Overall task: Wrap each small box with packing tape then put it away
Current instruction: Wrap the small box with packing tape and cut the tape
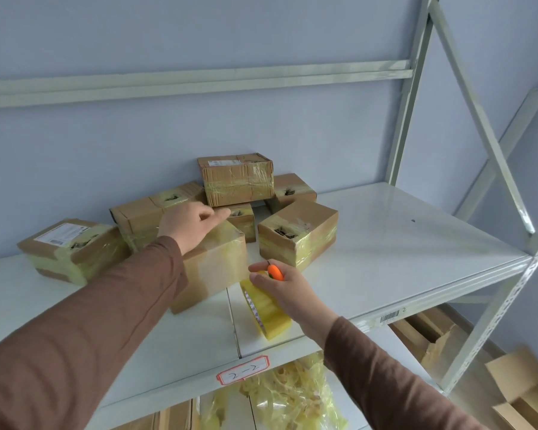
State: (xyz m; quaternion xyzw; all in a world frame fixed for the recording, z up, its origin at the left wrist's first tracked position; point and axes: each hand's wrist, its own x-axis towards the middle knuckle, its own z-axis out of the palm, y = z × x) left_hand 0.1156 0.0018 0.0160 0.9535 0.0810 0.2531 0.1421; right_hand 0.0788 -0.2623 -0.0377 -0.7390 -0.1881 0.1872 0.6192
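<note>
Pale metal shelving (416, 249) filling the frame, its white shelf surface running from lower left to right of centre. Brown sleeves reaching in from the lower left and lower right corners. Cluster of taped cardboard boxes (295, 235) sitting at frame centre, one box (236, 178) stacked highest at the back, another with a white label (72, 249) lying at left. Nearest box (213, 271), just below centre, resting on the shelf with yellowish tape wrapped round it. Left hand (190, 223) lying on that box's top, fingers fairly straight and slightly spread, gripping nothing. Roll of yellow packing tape (266, 308) standing on edge at lower centre, just right of the box. Right hand (284, 290) curling round the roll's upper part, also pinching a small orange cutter (275, 272). Red-bordered label (243, 369) reading "2-2" sticking to the shelf's front edge, at bottom centre.
</note>
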